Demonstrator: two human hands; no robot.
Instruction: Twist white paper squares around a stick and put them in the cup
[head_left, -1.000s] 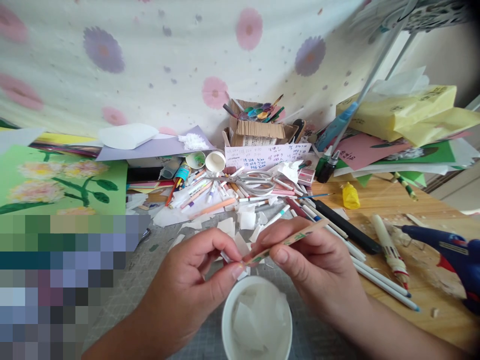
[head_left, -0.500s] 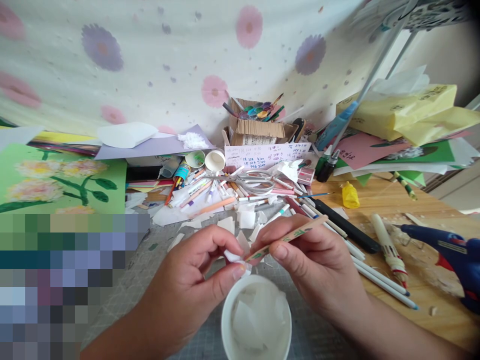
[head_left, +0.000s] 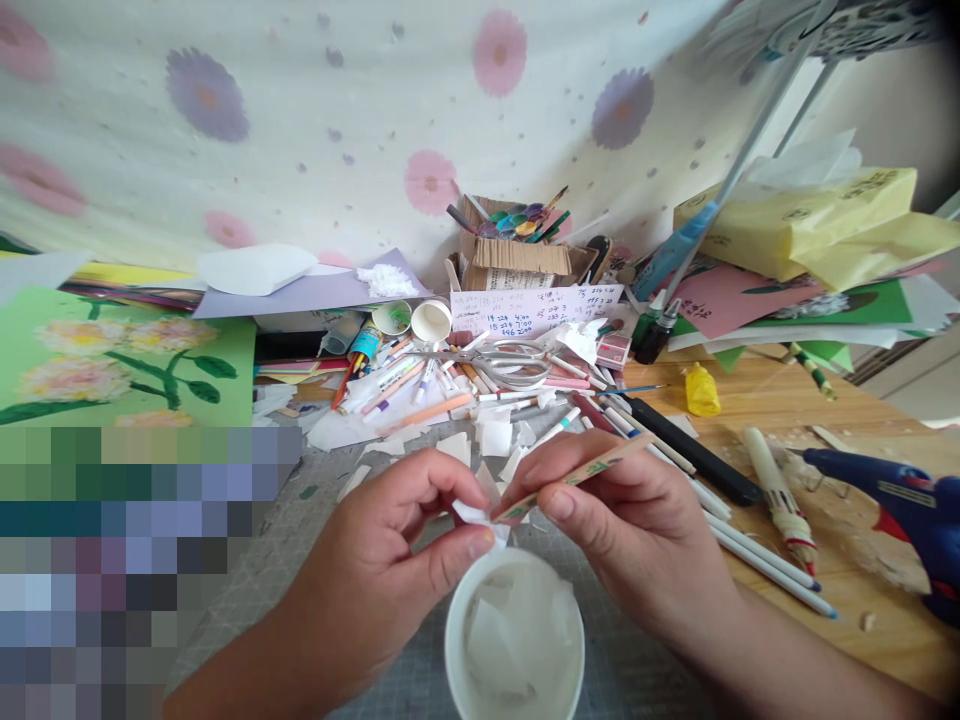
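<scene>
My left hand (head_left: pixel 409 545) is closed, pinching a small piece of white paper (head_left: pixel 472 514) between thumb and fingers. In my right hand (head_left: pixel 626 525) is a flat wooden stick (head_left: pixel 589 470) with green marks, gripped between thumb and fingers and slanting down to the left. The stick's lower tip meets the paper, or lies right beside it. Just below both hands stands a white cup (head_left: pixel 452 650) containing pale, translucent paper-like pieces (head_left: pixel 510 630). Torn white paper scraps (head_left: pixel 495 438) lie beyond my fingers on the grey cutting mat (head_left: pixel 247 610).
Markers, pens and scissors (head_left: pixel 510 365) pile up behind the hands, before a cardboard box (head_left: pixel 514 258) of brushes. On the right are a black case (head_left: pixel 694 455), a white multi-colour pen (head_left: pixel 780 500) and a blue glue gun (head_left: pixel 900 490). A green flower painting (head_left: pixel 150 370) lies left.
Both hands keep nearly the same pose over the cup. The white paper in my left hand has tilted slightly, while the stick's tip stays at it.
</scene>
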